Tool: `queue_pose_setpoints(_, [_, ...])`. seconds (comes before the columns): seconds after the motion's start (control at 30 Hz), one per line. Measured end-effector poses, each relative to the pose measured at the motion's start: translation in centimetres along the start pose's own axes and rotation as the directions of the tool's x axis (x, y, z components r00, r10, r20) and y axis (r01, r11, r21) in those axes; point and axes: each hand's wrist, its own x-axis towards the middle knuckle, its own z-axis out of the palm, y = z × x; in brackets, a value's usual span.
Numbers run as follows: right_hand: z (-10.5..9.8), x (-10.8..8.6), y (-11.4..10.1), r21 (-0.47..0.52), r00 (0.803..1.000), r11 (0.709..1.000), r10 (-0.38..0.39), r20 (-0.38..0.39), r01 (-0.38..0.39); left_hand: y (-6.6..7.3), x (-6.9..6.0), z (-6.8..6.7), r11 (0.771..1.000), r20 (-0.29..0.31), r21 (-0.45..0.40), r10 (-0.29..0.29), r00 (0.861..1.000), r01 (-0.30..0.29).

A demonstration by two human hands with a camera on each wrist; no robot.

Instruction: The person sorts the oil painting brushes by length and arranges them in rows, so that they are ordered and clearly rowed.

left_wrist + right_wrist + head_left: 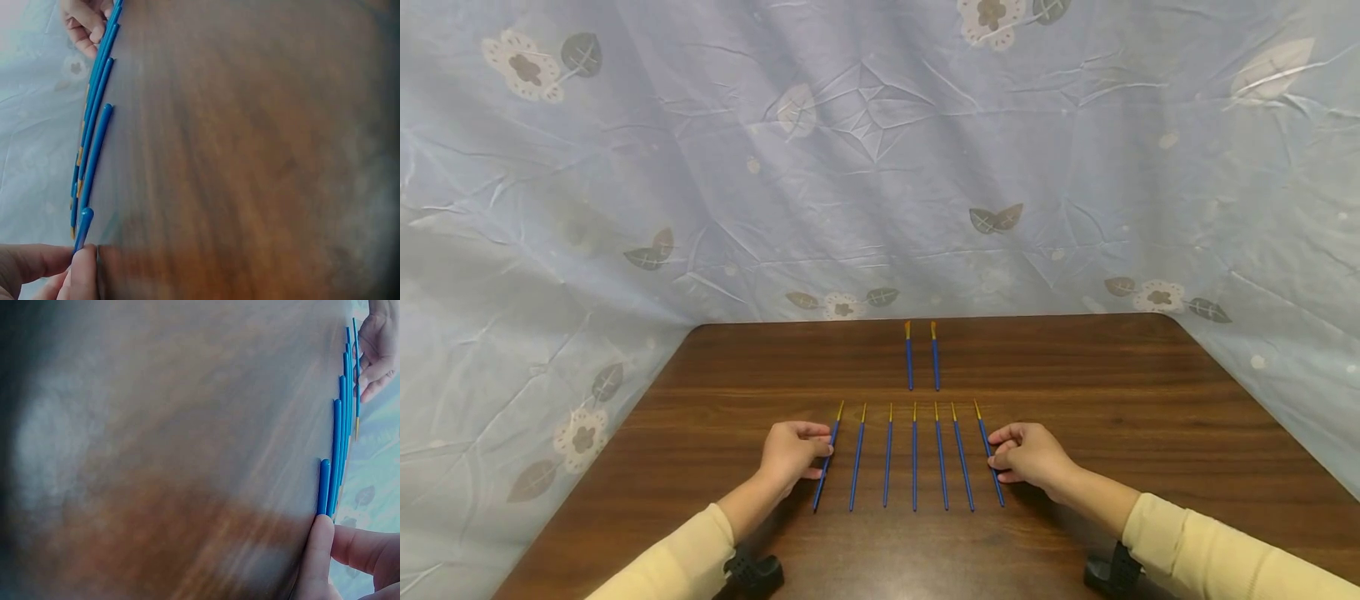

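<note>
Several thin paintbrushes with blue handles and yellow upper ends lie in a row across the table, handle ends toward me. My left hand (792, 452) pinches the leftmost paintbrush (825, 477) around mid-handle; in the left wrist view its rounded blue end (85, 220) sticks out past the fingers. At the row's other end, my right hand (1033, 454) pinches the rightmost paintbrush (997, 487), whose handle end (324, 487) shows above the fingertips in the right wrist view. Between the hands lie the other paintbrushes, including a middle one (914, 467), untouched.
Two more paintbrushes, a left one (909, 362) and a right one (936, 362), lie near the far edge of the brown wooden table (737, 367). A pale floral cloth (880, 183) hangs behind and beside the table. Both forearms rest low over the near side.
</note>
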Motion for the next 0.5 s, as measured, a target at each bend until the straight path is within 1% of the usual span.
queue_pose_setpoints(0.07, [0.01,-0.07,-0.1,-0.002,1.0,1.0,-0.001,-0.001,0.001,-0.03,0.07,0.07,1.0,-0.007,0.017,0.005,1.0,-0.004])
queue_pose_setpoints(0.23, [-0.01,-0.22,-0.23,-0.006,1.0,1.0,-0.016,0.01,0.016,-0.11,0.24,0.24,0.997,-0.019,0.074,0.039,0.999,-0.037])
queue_pose_setpoints(0.4, [0.0,-0.13,-0.15,-0.007,1.0,1.0,-0.016,0.009,0.016,-0.16,0.33,0.36,0.988,-0.029,0.139,0.076,0.997,-0.071])
queue_pose_setpoints(0.5, [0.01,-0.08,-0.1,-0.011,1.0,1.0,-0.025,0.015,0.025,-0.18,0.33,0.36,0.983,-0.027,0.16,0.093,0.995,-0.088])
